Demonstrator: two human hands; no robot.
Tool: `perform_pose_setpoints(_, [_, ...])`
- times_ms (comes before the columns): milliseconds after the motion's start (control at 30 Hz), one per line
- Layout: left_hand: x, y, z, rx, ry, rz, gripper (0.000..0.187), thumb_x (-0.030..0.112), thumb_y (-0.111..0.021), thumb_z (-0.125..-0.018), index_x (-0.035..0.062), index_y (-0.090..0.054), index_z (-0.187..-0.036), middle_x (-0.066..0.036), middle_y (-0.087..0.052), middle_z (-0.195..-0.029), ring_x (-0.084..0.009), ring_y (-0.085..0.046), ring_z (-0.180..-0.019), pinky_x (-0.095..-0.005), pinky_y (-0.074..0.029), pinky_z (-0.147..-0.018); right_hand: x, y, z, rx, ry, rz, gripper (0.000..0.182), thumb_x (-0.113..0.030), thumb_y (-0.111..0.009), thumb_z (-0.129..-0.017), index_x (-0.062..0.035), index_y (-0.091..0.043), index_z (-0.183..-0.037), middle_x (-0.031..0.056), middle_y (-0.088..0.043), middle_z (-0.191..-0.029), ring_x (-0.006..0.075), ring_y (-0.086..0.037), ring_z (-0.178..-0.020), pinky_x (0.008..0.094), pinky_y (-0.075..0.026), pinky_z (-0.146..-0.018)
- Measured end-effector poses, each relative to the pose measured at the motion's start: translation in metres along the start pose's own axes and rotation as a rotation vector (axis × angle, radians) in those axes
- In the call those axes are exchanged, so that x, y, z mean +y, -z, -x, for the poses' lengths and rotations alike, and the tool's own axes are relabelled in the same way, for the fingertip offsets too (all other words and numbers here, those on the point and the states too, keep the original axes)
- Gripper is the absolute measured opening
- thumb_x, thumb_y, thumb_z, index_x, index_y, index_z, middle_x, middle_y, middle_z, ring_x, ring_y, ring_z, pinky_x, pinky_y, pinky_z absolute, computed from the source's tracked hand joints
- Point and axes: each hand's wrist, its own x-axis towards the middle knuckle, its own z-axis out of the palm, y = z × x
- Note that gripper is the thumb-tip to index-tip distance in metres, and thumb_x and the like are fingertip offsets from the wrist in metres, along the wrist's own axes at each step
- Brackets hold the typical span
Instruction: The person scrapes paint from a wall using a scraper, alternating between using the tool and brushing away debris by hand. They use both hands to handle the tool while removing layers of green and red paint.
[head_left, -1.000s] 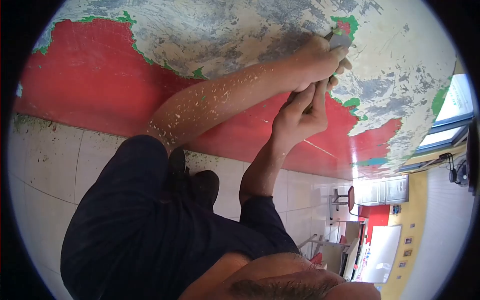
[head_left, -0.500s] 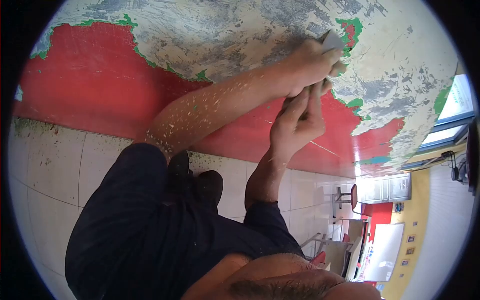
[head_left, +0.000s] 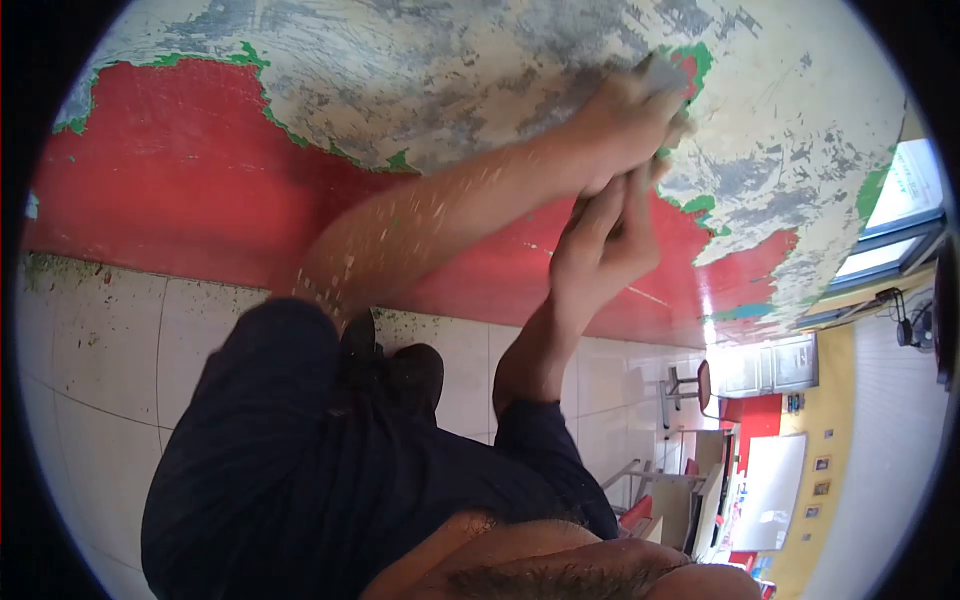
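My left hand is closed around a scraper whose flat grey blade is pressed against the painted surface. Motion blurs this hand and the blade. Just below it, my right hand has its fingers drawn together against the left hand, where the scraper's lower end seems to be; the grip itself is mostly hidden. By the blade lies a small red patch with a green edge. Around it the surface is scraped to white and grey, and red paint covers the part nearer the floor. Paint flakes dot my left forearm.
Paint chips lie along the tiled floor at the wall's foot, near my dark shoes. Off to the right are a chair, tables, a whiteboard and a window. The view is turned sideways.
Both hands stay together at the same green-edged patch. The left hand and blade have shifted slightly and are more blurred; the whole view has moved a little.
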Motion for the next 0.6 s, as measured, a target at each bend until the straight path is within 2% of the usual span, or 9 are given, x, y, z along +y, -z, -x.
perform_pose_setpoints(33, [-0.013,0.012,0.007,-0.067,0.009,0.060,0.033,0.027,-0.047,-0.093,0.0057,-0.048,-0.068,-0.001,-0.048,-0.059,-0.0124,-0.044,-0.043,-0.0285,-0.036,-0.038,0.003,0.002,0.015,-0.018,-0.044,-0.019,0.036,-0.006,-0.045,-0.096,0.0074,-0.051,-0.129,-0.0007,-0.052,-0.064,0.0029,-0.044,-0.057,0.0190,-0.037,-0.051])
perform_pose_setpoints(133, [-0.012,0.017,0.001,-0.066,0.009,0.058,0.024,0.021,-0.047,-0.094,-0.0002,-0.051,-0.082,-0.006,-0.050,-0.066,-0.0144,-0.046,-0.051,-0.0328,-0.043,-0.044,0.008,-0.005,0.013,-0.019,-0.019,-0.011,0.037,-0.005,-0.045,-0.096,0.0069,-0.051,-0.130,-0.0008,-0.052,-0.063,0.0028,-0.045,-0.057,0.0187,-0.036,-0.051])
perform_pose_setpoints(167, [0.000,0.013,-0.003,-0.096,0.007,-0.012,0.025,0.019,-0.044,-0.095,-0.0010,-0.050,-0.082,-0.006,-0.049,-0.063,-0.0151,-0.046,-0.049,-0.0319,-0.044,-0.044,0.005,-0.006,0.001,0.008,0.007,0.010,0.037,-0.004,-0.045,-0.095,0.0071,-0.050,-0.130,-0.0007,-0.051,-0.063,0.0031,-0.044,-0.057,0.0189,-0.036,-0.051])
perform_pose_setpoints(200, [0.009,0.005,-0.009,-0.064,-0.048,-0.011,0.029,0.021,-0.043,-0.096,-0.0024,-0.051,-0.082,-0.007,-0.049,-0.063,-0.0162,-0.048,-0.050,-0.0316,-0.044,-0.044,0.000,-0.006,-0.001,0.011,0.002,0.014,0.038,-0.004,-0.045,-0.095,0.0070,-0.050,-0.131,-0.0008,-0.051,-0.063,0.0032,-0.043,-0.056,0.0188,-0.036,-0.051])
perform_pose_setpoints(267, [0.007,0.004,-0.010,-0.046,-0.022,0.052,0.034,0.024,-0.043,-0.097,-0.0059,-0.054,-0.086,-0.008,-0.051,-0.066,-0.0171,-0.051,-0.052,-0.0313,-0.045,-0.045,-0.006,-0.008,-0.007,0.012,0.027,0.005,0.038,-0.004,-0.045,-0.095,0.0069,-0.050,-0.131,-0.0011,-0.049,-0.063,0.0034,-0.042,-0.056,0.0188,-0.035,-0.050])
perform_pose_setpoints(367, [-0.016,0.018,0.005,-0.042,0.149,0.038,0.036,0.030,-0.047,-0.097,-0.0025,-0.056,-0.087,0.000,-0.048,-0.063,-0.0119,-0.046,-0.046,-0.0281,-0.038,-0.042,0.011,-0.001,0.021,-0.034,-0.042,-0.043,0.039,-0.005,-0.045,-0.095,0.0061,-0.049,-0.132,-0.0015,-0.048,-0.063,0.0036,-0.040,-0.055,0.0193,-0.034,-0.050])
perform_pose_setpoints(500, [0.004,0.004,-0.015,-0.092,0.022,-0.041,0.040,0.031,-0.044,-0.098,-0.0067,-0.057,-0.097,-0.001,-0.050,-0.065,-0.0125,-0.048,-0.049,-0.0277,-0.041,-0.043,0.003,-0.009,-0.003,0.050,0.021,0.007,0.039,-0.006,-0.045,-0.095,0.0070,-0.048,-0.132,-0.0012,-0.049,-0.063,0.0036,-0.041,-0.055,0.0190,-0.034,-0.050])
perform_pose_setpoints(600, [-0.007,0.007,0.002,-0.014,0.112,0.006,0.040,0.031,-0.044,-0.098,-0.0064,-0.059,-0.098,-0.003,-0.051,-0.068,-0.0141,-0.050,-0.050,-0.0292,-0.043,-0.045,-0.003,-0.011,-0.005,0.030,-0.004,0.003,0.039,-0.006,-0.045,-0.095,0.0073,-0.049,-0.131,-0.0013,-0.049,-0.063,0.0038,-0.042,-0.055,0.0189,-0.034,-0.050])
